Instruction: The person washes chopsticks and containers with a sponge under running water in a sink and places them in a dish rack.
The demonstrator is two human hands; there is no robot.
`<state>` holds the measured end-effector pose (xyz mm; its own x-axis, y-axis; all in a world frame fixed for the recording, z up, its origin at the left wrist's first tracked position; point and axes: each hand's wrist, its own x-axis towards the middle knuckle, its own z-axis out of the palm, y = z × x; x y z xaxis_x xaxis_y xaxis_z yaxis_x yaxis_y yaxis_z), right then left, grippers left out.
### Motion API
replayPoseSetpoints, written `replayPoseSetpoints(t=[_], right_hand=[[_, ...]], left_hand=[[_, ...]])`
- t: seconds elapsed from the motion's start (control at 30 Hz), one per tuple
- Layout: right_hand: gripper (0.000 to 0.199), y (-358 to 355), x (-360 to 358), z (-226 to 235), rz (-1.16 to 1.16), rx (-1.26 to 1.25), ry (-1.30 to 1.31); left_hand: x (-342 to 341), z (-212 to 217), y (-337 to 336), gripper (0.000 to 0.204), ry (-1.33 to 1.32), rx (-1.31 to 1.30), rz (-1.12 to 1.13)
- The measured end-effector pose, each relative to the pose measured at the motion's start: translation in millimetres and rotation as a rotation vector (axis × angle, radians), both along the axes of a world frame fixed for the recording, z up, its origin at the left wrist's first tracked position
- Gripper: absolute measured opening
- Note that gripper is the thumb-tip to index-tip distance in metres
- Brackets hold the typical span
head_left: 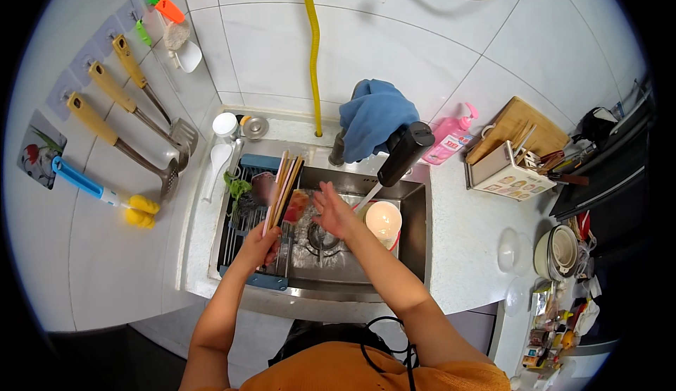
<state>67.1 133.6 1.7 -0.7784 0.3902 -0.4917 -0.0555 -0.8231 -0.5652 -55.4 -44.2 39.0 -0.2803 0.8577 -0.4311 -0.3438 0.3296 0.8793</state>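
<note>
My left hand is closed around the lower end of a bundle of chopsticks in mixed pale, brown and black colours, tilted upward over the left part of the sink. To the right of the bundle, apart from it, my right hand is open with its fingers spread and nothing in it. Below both hands lies the metal sink, its drain partly visible. A white bowl sits in the sink's right part, beyond my right forearm. The black faucet head points down toward the bowl.
A drying rack spans the sink's left side, with leafy greens there. A blue cloth drapes behind the faucet. Nearby stand a pink pump bottle and a utensil holder. Long-handled utensils hang on the left wall.
</note>
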Motion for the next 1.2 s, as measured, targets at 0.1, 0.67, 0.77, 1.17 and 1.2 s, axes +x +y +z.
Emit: replayPoseSetpoints(t=[0.1, 0.67, 0.77, 1.17, 1.2], right_hand=[[0.068, 9.6, 15.5, 13.2, -0.014, 0.066, 0.175], [0.02, 45.8, 51.7, 27.4, -0.661, 0.067, 0.178], [0.02, 60.4, 59.9, 9.2, -0.793, 0.036, 0.191], [0.021, 57.4, 102.6, 69.6, -0.892, 0.314, 0.214], [0.02, 54.3, 102.0, 76.6, -0.838, 0.352, 0.216]], left_hand=[[2.6, 0.2, 4.1, 0.015, 0.03, -0.045, -0.087], [16.1, 2.0, 84.8, 0.041, -0.251, 0.064, -0.58], [12.8, 1.1, 80.7, 0.05, -0.581, 0.175, -0.429], [91.3, -54.3, 138.8, 0.03, -0.809, 0.203, 0.367], [98.0, -58.1, 147.7, 0.031, -0.816, 0.165, 0.398]])
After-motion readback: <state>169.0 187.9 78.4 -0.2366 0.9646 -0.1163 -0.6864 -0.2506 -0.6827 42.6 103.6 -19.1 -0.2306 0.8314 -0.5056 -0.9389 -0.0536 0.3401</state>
